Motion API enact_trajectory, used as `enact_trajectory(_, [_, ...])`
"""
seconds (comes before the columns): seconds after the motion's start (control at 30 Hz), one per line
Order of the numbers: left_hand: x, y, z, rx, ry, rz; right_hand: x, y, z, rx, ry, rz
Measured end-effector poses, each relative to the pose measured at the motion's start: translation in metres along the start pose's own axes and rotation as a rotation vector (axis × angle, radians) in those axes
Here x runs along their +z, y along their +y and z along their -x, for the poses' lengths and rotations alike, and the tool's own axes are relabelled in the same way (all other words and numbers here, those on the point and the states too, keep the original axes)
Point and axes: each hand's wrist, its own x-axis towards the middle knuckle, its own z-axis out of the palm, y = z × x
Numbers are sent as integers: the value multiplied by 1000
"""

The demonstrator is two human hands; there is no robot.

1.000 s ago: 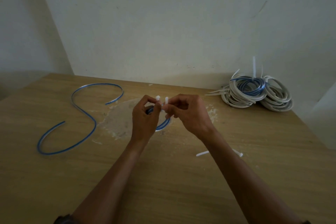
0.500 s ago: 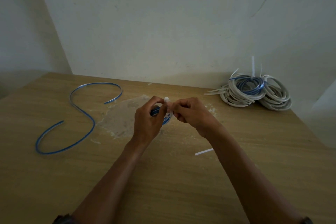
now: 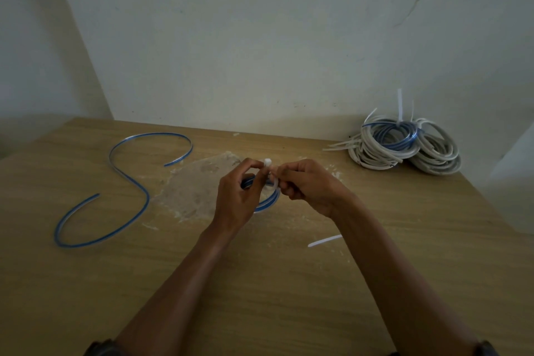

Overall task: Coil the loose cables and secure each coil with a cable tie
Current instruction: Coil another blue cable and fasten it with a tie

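Note:
A small blue cable coil (image 3: 267, 202) sits between my hands above the middle of the wooden table (image 3: 289, 298). My left hand (image 3: 237, 199) grips the coil and pinches the head of a white cable tie (image 3: 268, 163) wrapped round it. Pinching the tie's other end from the right is my right hand (image 3: 310, 186). Most of the coil is hidden behind my fingers. A loose blue cable (image 3: 127, 185) lies in an S shape on the left of the table.
A pile of tied white and blue cable coils (image 3: 404, 144) rests at the back right corner against the wall. A spare white cable tie (image 3: 325, 240) lies on the table under my right forearm. A pale scuffed patch (image 3: 193, 185) marks the table centre.
My hands have come closer together and the two tie ends that stuck up apart are now joined at one white head. The coil stays between my hands.

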Motion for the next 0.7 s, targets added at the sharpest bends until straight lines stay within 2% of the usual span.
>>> enact_trajectory(0.2, [1, 0, 1, 32, 26, -28, 2, 1, -2, 31, -36, -6])
enact_trajectory(0.6, [-2, -9, -2, 113, -1, -172, -2, 2, -3, 69, 19, -31])
enact_trajectory(0.7, [-3, -9, -3, 160, -2, -229, -4, 5, -4, 65, 78, -63])
